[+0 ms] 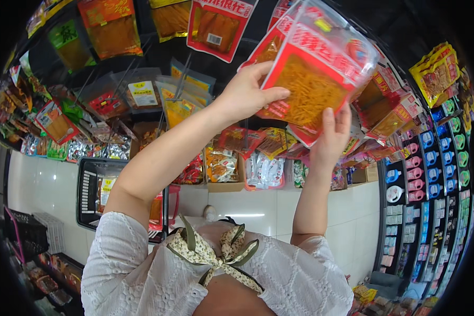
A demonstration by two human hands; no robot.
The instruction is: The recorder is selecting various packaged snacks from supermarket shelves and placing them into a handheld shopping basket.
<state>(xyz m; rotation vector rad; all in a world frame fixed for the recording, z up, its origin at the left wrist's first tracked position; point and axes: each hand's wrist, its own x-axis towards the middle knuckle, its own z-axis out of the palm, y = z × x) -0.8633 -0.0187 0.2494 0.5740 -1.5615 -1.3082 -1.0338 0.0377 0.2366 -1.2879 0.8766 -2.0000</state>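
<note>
Between my two hands is a red-edged clear snack packet (308, 89) with orange-brown shreds inside, tilted in front of the hanging rack. My left hand (252, 90) grips its left edge, thumb on the front. At the lower right edge, my right hand (333, 129) holds it too, thumb up against the front. Behind it another red packet (270, 47) shows in part; I cannot tell whether my left fingers also touch that one. A red packet with a barcode label (218, 29) hangs just left of them.
Snack packets (110, 31) hang on metal hooks across the rack. Cardboard boxes of packets (224, 168) stand below. A black shopping basket (84, 192) with packets in it is at my left. Shelves of blue and pink bottles (431, 158) line the right. Pale tiles (247, 203) cover the floor.
</note>
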